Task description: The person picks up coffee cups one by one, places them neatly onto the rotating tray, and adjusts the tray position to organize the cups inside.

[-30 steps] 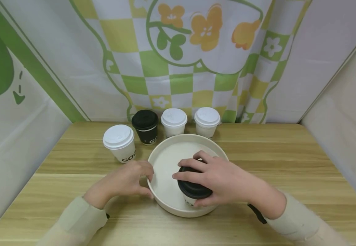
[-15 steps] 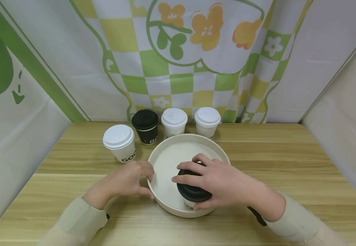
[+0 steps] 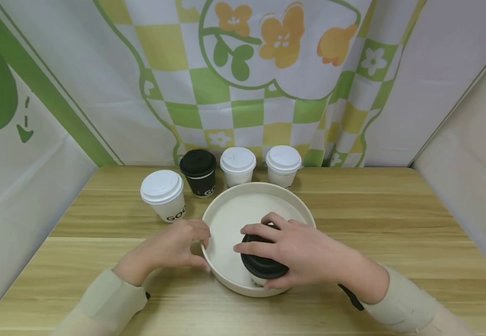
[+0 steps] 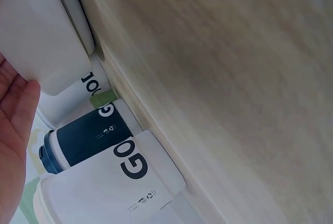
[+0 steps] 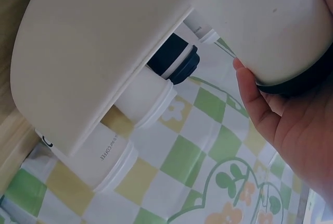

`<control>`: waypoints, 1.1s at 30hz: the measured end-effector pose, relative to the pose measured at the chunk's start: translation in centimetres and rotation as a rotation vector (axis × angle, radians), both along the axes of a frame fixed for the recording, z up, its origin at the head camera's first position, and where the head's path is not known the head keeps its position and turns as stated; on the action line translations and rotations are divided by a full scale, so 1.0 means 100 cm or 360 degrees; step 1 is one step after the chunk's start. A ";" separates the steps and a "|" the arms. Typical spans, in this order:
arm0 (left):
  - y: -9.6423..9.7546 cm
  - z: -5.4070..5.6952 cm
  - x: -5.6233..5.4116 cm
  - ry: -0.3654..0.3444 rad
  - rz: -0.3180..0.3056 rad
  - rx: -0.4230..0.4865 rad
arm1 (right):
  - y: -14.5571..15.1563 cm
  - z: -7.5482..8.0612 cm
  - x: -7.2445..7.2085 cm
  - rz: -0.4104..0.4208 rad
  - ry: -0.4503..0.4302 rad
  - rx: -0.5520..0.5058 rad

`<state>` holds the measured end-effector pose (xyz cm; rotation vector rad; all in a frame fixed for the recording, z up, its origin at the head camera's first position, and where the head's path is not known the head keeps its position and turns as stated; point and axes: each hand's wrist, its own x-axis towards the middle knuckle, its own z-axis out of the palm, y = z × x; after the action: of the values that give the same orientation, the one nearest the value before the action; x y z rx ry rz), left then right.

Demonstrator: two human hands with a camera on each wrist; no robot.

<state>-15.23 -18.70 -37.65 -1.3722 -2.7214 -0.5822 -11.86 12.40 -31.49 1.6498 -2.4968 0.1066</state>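
Note:
A round cream tray (image 3: pixel 230 214) with a raised rim lies on the table. At its left side my left hand (image 3: pixel 175 245) grips the rim, fingertips over the edge and thumb low against the outside. In the front right part of the tray, my right hand (image 3: pixel 297 252) holds a white paper cup with a black lid (image 3: pixel 264 269). Its fingers spread across the lid and the thumb lies at the cup's near side. From the right wrist view, this cup (image 5: pixel 276 26) shows its pale wall above the tray's side, with a fingertip against it.
Behind the tray stand a black cup with a black lid (image 3: pixel 199 173) and two white lidded cups, one in the middle (image 3: pixel 237 165), the other to the right (image 3: pixel 282 165). Another white cup (image 3: pixel 163 196) is at the left, near my left hand. A checkered curtain (image 3: pixel 247 112) hangs behind the wooden table (image 3: pixel 377 210).
My right hand and the black-lidded white cup have shifted slightly toward the front of the tray. The left hand and the other cups stay where they were.

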 end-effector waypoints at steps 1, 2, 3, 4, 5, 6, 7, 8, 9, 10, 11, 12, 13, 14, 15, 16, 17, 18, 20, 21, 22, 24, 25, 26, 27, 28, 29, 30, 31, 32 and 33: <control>0.000 0.000 0.000 0.0003 -0.0002 0.0002 | 0.000 0.000 0.000 0.0001 0.0003 0.0000; 0.000 0.000 0.000 0.0006 -0.0003 0.0004 | 0.000 -0.001 0.000 0.0004 0.0004 0.0001; 0.000 0.000 0.000 0.0009 -0.0006 0.0005 | 0.000 -0.001 0.000 0.0006 0.0006 0.0002; 0.000 0.000 0.000 0.0013 -0.0009 0.0006 | 0.000 -0.001 0.000 0.0008 0.0007 0.0003; 0.000 0.000 0.000 0.0016 -0.0012 0.0007 | 0.000 -0.002 0.000 0.0010 0.0007 0.0003; 0.000 0.000 0.000 0.0020 -0.0014 0.0007 | 0.000 -0.002 0.000 0.0012 0.0008 0.0002; 0.000 0.000 0.001 0.0020 -0.0014 0.0007 | -0.001 -0.002 0.000 0.0012 0.0007 0.0002; 0.000 0.000 0.001 0.0021 -0.0013 0.0005 | -0.001 -0.002 0.000 0.0011 0.0003 0.0000; 0.000 0.000 0.001 0.0022 -0.0012 0.0005 | -0.001 -0.002 0.000 0.0009 0.0001 0.0000; 0.000 0.000 0.001 0.0023 -0.0011 0.0004 | -0.001 -0.003 0.000 0.0007 -0.0001 -0.0001; 0.000 0.000 0.001 0.0022 -0.0010 0.0003 | -0.001 -0.003 0.001 0.0003 -0.0003 0.0001; 0.000 0.000 0.001 0.0021 -0.0009 0.0001 | -0.001 -0.003 0.001 0.0000 -0.0006 0.0002; 0.000 0.000 0.001 0.0020 -0.0008 0.0001 | -0.001 -0.003 0.001 -0.0005 -0.0010 0.0006; 0.000 0.000 0.001 0.0020 -0.0008 0.0001 | -0.001 -0.003 0.001 -0.0011 -0.0011 0.0012; 0.000 0.000 0.001 0.0018 -0.0008 0.0003 | -0.001 -0.003 0.001 -0.0016 -0.0009 0.0020; -0.001 0.000 0.000 0.0016 -0.0010 0.0003 | 0.000 -0.002 0.002 -0.0022 -0.0008 0.0027; -0.001 0.000 0.000 0.0014 -0.0010 0.0004 | 0.000 -0.002 0.002 -0.0028 -0.0006 0.0036; -0.001 0.000 0.000 0.0013 -0.0009 0.0003 | 0.000 -0.002 0.002 -0.0035 -0.0004 0.0045; -0.001 0.000 0.000 0.0012 -0.0010 -0.0001 | 0.000 -0.002 0.002 -0.0051 -0.0001 0.0062; -0.001 0.000 0.000 0.0012 -0.0010 -0.0003 | 0.000 -0.002 0.003 -0.0057 -0.0003 0.0068; 0.000 0.000 0.001 0.0012 -0.0009 -0.0006 | 0.000 -0.002 0.003 -0.0062 -0.0004 0.0073; 0.000 0.000 0.001 0.0015 -0.0008 -0.0010 | 0.000 -0.002 0.003 -0.0070 -0.0008 0.0078; 0.000 0.000 0.001 0.0015 -0.0008 -0.0009 | 0.000 -0.002 0.003 -0.0071 -0.0011 0.0077; 0.000 0.000 0.001 0.0015 -0.0008 -0.0008 | 0.000 -0.001 0.003 -0.0071 -0.0011 0.0075; 0.000 0.000 0.001 0.0016 -0.0008 -0.0006 | 0.000 -0.001 0.004 -0.0071 -0.0011 0.0075; 0.000 0.000 0.001 0.0016 -0.0007 -0.0005 | 0.000 -0.001 0.004 -0.0072 -0.0010 0.0074; 0.000 0.000 0.001 0.0016 -0.0007 -0.0004 | 0.000 -0.001 0.004 -0.0073 -0.0011 0.0074; 0.000 0.000 0.001 0.0014 -0.0007 -0.0002 | 0.001 -0.001 0.004 -0.0075 -0.0016 0.0073; 0.000 0.000 0.001 0.0012 -0.0006 -0.0002 | 0.001 -0.001 0.004 -0.0077 -0.0022 0.0073; 0.000 0.000 0.001 0.0010 -0.0007 -0.0001 | 0.002 0.000 0.004 -0.0079 -0.0028 0.0075; 0.000 0.000 0.001 0.0008 -0.0008 0.0000 | 0.002 0.000 0.004 -0.0080 -0.0034 0.0077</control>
<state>-15.15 -18.70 -37.61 -1.3787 -2.7154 -0.5782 -11.43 12.61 -31.50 1.6108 -2.5738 0.0591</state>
